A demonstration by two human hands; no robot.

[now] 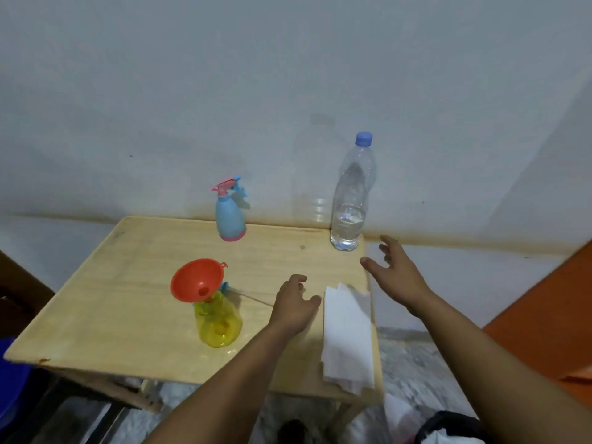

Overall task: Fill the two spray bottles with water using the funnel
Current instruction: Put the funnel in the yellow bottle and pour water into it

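With the orange funnel already seated in the yellow spray bottle mid-table, both hands are empty, the right hand spread toward the capped water bottle, which likely needs grasping and uncapping, the left hand loosely curled nearby.

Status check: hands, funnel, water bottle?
Both hands empty, right hand open near capped water bottle. Funnel seated in yellow spray bottle. Nothing in the way.

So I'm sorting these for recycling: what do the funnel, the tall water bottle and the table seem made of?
Funnel: opaque orange plastic, smooth with a slight sheen. Tall water bottle: thin clear plastic, see-through, ribbed, with a blue cap. Table: pale wood or wood veneer, with visible grain; which one I cannot tell.
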